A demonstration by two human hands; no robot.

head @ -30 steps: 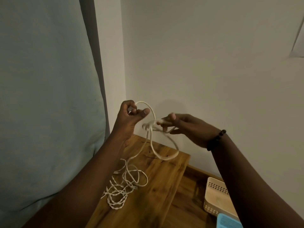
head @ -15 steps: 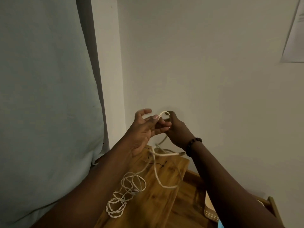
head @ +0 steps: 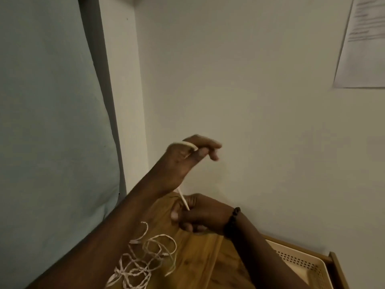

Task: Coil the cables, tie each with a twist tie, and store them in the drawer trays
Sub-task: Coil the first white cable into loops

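Pale wall [head: 260,101] is filling most of the view, with a teal cushion [head: 52,122] leaning at left and a printed sheet [head: 362,44] hanging at upper right. Wooden drawer-unit top [head: 200,259] is sitting below, a perforated cream tray [head: 300,261] lying in the open drawer at right. Left hand [head: 185,159] is raised, fingers curled, a white cable [head: 184,200] looping over its back and running taut down to the right hand [head: 198,215], which is clenching around it just above the wood. Loose twist ties [head: 143,265] are lying tangled on the top nearby. Beaded bracelet [head: 232,221] is circling the right wrist.
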